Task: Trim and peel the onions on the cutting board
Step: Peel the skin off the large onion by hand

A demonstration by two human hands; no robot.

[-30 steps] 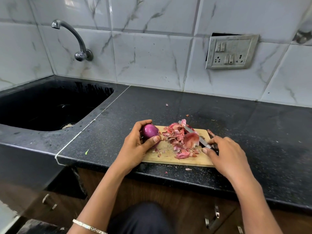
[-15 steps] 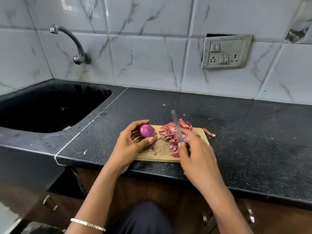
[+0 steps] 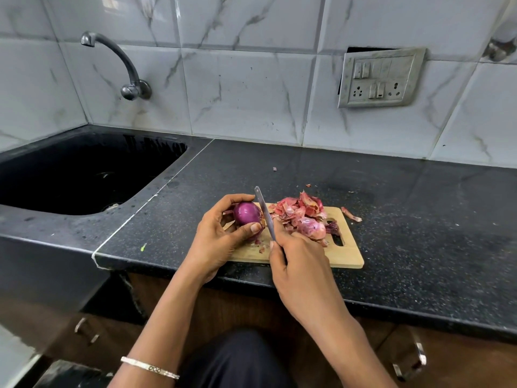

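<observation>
**Head view: knife brought up to a half-peeled onion**

Head view shows the left hand (image 3: 216, 236) curled round a small purple onion (image 3: 246, 213), thumb across its near side and fingers over the far side, holding it above the left end of the cutting board (image 3: 347, 254). The right hand (image 3: 300, 257) is closed round the handle of a knife (image 3: 264, 212), the blade pointing away and lying against the onion's right side.

The onion looks glossy where it is bare, so I'd expect it to be firm, light and rather slippery; pinching it across its middle, as here, leaves both ends free for trimming. A bit of dry skin clings at its right side, thin and likely to tear.

A heap of pink onion peels (image 3: 300, 212) covers the board's far right part, with one peel (image 3: 351, 214) just off its right edge. The board lies at the counter's (image 3: 419, 219) front edge; the sink (image 3: 84, 175) is at the left.
</observation>
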